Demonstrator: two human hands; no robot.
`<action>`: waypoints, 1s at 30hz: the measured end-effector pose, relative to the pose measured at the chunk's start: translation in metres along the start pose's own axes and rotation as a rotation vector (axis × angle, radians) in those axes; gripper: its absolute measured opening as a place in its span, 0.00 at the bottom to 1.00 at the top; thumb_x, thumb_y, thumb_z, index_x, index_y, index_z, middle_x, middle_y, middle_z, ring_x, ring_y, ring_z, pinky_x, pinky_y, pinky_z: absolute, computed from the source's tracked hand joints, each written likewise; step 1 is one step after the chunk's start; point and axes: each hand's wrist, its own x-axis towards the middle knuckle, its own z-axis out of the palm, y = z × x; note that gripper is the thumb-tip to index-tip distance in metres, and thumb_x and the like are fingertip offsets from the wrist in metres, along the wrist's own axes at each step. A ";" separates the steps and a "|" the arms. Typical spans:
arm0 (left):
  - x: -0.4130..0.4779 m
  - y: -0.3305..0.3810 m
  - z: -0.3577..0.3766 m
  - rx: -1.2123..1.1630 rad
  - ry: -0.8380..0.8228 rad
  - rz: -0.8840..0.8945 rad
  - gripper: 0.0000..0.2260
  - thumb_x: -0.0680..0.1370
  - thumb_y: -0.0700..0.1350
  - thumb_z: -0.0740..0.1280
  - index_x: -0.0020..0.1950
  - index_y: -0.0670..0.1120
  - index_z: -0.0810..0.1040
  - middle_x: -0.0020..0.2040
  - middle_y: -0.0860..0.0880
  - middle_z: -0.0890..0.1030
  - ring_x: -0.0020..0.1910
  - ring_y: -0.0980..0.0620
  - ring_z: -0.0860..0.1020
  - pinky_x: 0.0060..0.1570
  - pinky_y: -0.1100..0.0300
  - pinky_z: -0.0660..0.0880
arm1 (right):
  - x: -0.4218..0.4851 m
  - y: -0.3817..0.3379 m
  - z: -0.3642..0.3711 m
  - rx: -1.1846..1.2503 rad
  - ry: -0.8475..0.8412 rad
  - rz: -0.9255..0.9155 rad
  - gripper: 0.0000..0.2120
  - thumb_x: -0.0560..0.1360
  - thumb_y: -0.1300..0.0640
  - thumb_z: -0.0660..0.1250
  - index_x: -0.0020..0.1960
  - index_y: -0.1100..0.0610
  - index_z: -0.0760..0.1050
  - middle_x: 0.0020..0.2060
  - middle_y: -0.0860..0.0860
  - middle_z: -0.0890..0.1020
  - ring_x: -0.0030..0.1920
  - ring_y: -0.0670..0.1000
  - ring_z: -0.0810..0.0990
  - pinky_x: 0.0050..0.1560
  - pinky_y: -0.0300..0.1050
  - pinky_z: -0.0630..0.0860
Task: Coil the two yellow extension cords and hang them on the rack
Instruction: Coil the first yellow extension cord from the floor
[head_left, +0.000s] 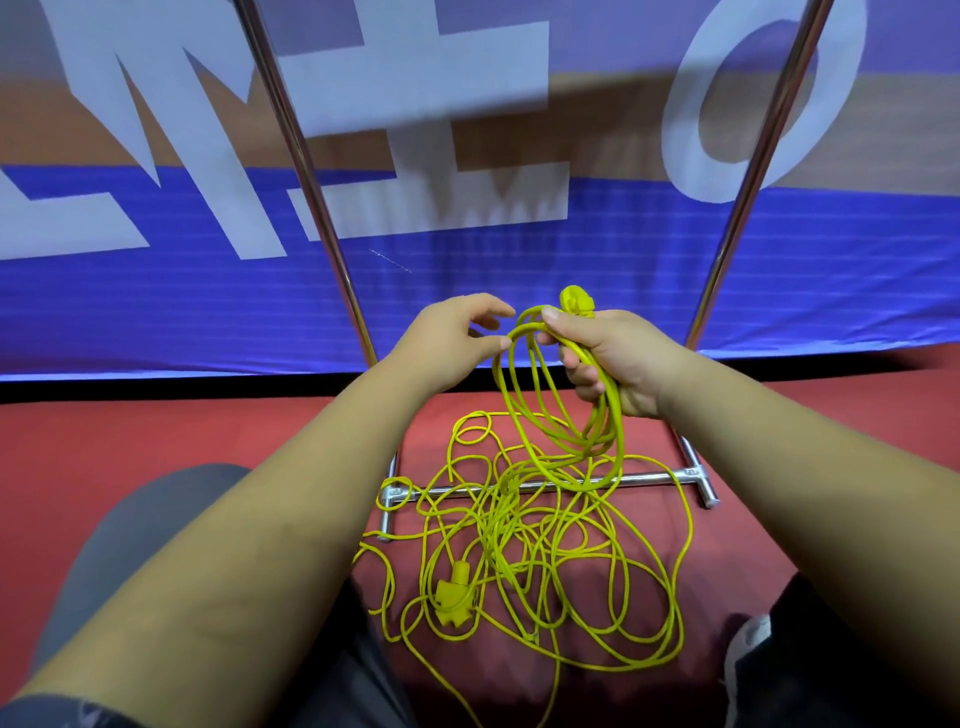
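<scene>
My right hand (608, 358) grips several hanging loops of a yellow extension cord (558, 415), its plug end (575, 301) sticking up above my fingers. My left hand (457, 332) is just left of it, thumb and fingers pinching the top of a loop. The remaining yellow cord lies in a loose tangle (530, 551) on the red floor below, with a yellow socket end (456, 597) at its lower left. The tangle drapes over the chrome base bar (649, 478) of the rack, whose two uprights (306, 171) rise on either side.
A blue and white banner (467, 260) hangs behind the rack. Red floor (156, 431) surrounds the tangle. My knees, in dark trousers, frame the bottom corners, and a grey shoe (748, 654) is at the lower right.
</scene>
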 end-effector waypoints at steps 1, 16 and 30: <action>0.001 0.000 0.001 0.015 0.009 0.012 0.13 0.76 0.50 0.76 0.60 0.59 0.83 0.52 0.57 0.84 0.47 0.59 0.82 0.53 0.59 0.78 | 0.000 0.000 0.001 0.002 -0.001 -0.002 0.16 0.81 0.44 0.70 0.53 0.58 0.80 0.29 0.49 0.73 0.22 0.45 0.66 0.22 0.36 0.62; 0.007 0.003 0.013 0.089 0.107 -0.060 0.11 0.77 0.49 0.74 0.36 0.48 0.82 0.32 0.46 0.82 0.37 0.46 0.81 0.39 0.53 0.79 | -0.007 -0.001 0.004 0.017 -0.118 -0.010 0.14 0.83 0.47 0.69 0.56 0.58 0.80 0.39 0.53 0.83 0.34 0.53 0.83 0.37 0.50 0.84; -0.001 -0.007 0.009 0.042 0.199 -0.146 0.15 0.78 0.59 0.72 0.47 0.47 0.81 0.37 0.47 0.83 0.34 0.50 0.83 0.37 0.54 0.80 | -0.003 -0.002 0.001 0.099 -0.089 -0.011 0.11 0.84 0.49 0.68 0.53 0.57 0.79 0.30 0.47 0.67 0.23 0.42 0.61 0.22 0.35 0.56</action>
